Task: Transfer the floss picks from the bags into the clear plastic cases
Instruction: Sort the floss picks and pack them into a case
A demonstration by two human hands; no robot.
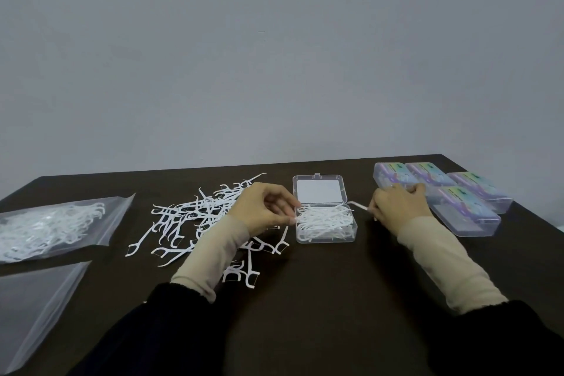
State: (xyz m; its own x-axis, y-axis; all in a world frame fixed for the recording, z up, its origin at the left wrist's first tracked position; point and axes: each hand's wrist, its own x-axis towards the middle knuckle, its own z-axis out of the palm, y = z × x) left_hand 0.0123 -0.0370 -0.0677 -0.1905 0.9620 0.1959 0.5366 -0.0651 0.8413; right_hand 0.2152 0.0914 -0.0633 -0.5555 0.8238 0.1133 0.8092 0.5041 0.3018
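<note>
Empty bag [36, 308] nearest; right hand [396, 207] seemingly pinches a floss pick [357, 204].

At centre frame my left hand [262, 207] is touching the floss picks [323, 220] heaped in the open clear case [325, 238], while my right hand [396, 207] is pinching a single pick [358, 204] beside it.

You face a plain grey-blue wall [274, 49], bare and evenly lit with soft, dim light. Below it your dark brown table [320, 299] fills the lower view, its far edge meeting the wall and its matte surface showing faint shadows
</note>
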